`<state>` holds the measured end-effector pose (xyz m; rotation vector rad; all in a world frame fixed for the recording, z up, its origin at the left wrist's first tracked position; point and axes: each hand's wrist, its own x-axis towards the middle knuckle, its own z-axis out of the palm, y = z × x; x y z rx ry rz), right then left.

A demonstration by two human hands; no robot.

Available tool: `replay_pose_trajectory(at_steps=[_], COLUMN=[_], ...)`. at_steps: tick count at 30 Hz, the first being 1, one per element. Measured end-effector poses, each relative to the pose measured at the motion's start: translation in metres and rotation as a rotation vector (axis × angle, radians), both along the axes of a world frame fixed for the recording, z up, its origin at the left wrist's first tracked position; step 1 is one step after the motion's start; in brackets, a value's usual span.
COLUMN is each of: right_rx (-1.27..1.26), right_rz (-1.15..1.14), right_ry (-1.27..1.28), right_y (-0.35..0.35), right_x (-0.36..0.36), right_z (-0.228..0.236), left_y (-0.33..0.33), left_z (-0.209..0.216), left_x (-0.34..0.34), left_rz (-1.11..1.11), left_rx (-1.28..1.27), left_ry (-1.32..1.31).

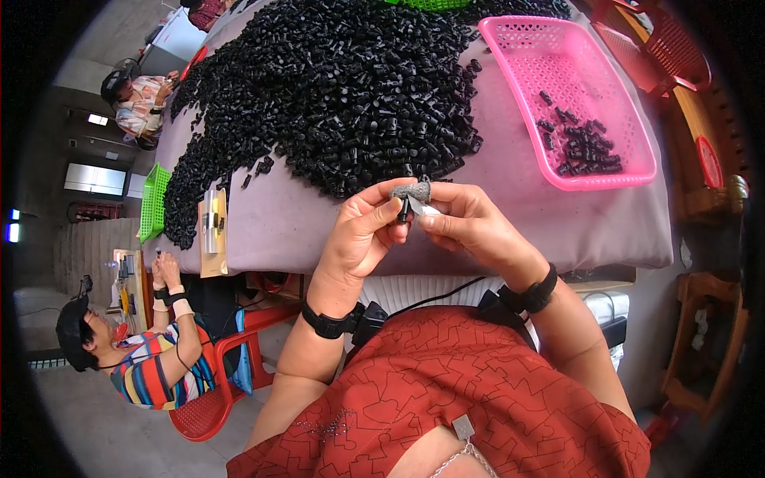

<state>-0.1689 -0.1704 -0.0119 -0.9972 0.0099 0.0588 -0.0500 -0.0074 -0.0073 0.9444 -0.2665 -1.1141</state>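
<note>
- Right across my view spreads mauve cloth (550,227), its far end cut off by the frame.
- On it sits a huge heap (343,95) of small black pieces, its near edge just beyond the fingertips; a careless knuckle could, I judge, send loose ones rolling.
- Over to the right, the pink basket (610,182) holds a cluster of similar pieces; anything let go short of its rim could miss.
- Now the hands: the left hand (360,235) is pinched closed, thumb and fingers on one black part (404,212); the right hand (470,219) is closed too, squeezing a grey wad (410,192).
- That wad bunches over the upper end of the part; too hard a tug, I reckon, could pop the part loose, and among the heap it would be hard to find.
- And the part itself, between the hands, before the heap: the wad and fingers hide much of it.
- Smallest, a pale sliver (425,209) by the right thumb: cloth, tape or something stiffer, I can't tell.
</note>
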Motion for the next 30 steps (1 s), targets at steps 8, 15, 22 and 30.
replay_pose_trajectory(at_steps=[8,15,22,30], right_rx=[-0.042,-0.034,-0.032,-0.034], right_rz=[0.056,0.065,0.088,0.012], right_ry=[-0.077,-0.071,-0.078,-0.028], right_y=[0.002,-0.001,-0.002,-0.003], right_x=[-0.007,-0.008,-0.007,-0.002], right_z=[0.011,0.014,0.007,0.006], left_y=[0.002,0.0,0.0,-0.003], left_z=[-0.003,0.0,0.001,0.003], left_x=[0.003,0.002,0.003,0.004], left_rz=[-0.003,0.009,0.002,-0.036], left_rx=[-0.027,-0.009,-0.024,-0.021], left_ry=[-0.037,-0.042,0.0,-0.038])
